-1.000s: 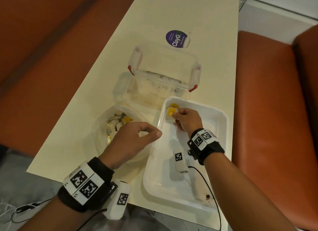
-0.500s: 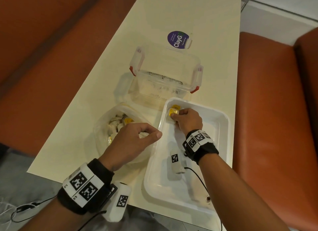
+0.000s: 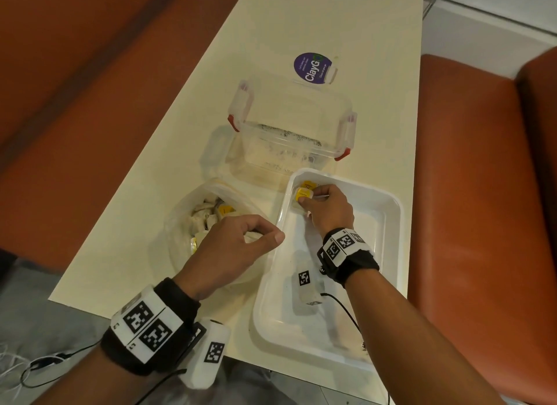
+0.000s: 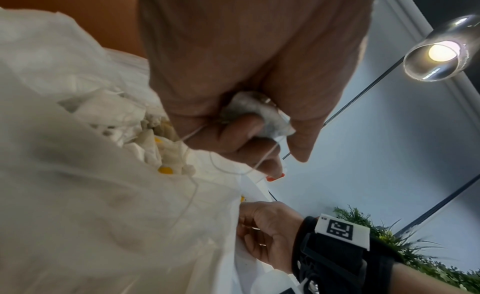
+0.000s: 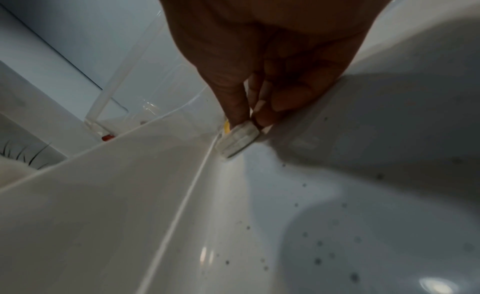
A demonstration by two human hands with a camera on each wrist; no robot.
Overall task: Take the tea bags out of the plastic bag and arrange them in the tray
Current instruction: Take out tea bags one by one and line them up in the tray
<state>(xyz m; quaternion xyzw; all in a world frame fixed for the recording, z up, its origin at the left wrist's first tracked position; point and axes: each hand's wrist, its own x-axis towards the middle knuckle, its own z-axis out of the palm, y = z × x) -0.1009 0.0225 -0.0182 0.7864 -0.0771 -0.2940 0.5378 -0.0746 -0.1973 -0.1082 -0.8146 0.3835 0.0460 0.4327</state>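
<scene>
A white tray [image 3: 388,211] lies at the right of the table. In its far left corner my right hand [image 3: 313,198] pinches a tea bag [image 5: 239,140] with a yellow tag [image 3: 302,193], low against the tray's wall. A second yellow-tagged tea bag [image 3: 308,183] lies just beyond it. The clear plastic bag [image 3: 184,232], with several tea bags inside, sits left of the tray. My left hand [image 3: 265,234] hovers over the bag's right side, fingers curled round a tea bag [image 4: 257,111] whose string trails down into the bag [image 4: 78,175].
A clear lidless container [image 3: 289,127] with red clips stands just behind the tray and bag. Its lid with a purple sticker [image 3: 313,68] lies farther back. Orange bench seats [image 3: 470,193] flank the narrow cream table [image 3: 301,18]; the tray overhangs near its front edge.
My right hand has moved the tea bag slightly farther into the tray's far left corner and lower. The left hand has stayed over the bag.
</scene>
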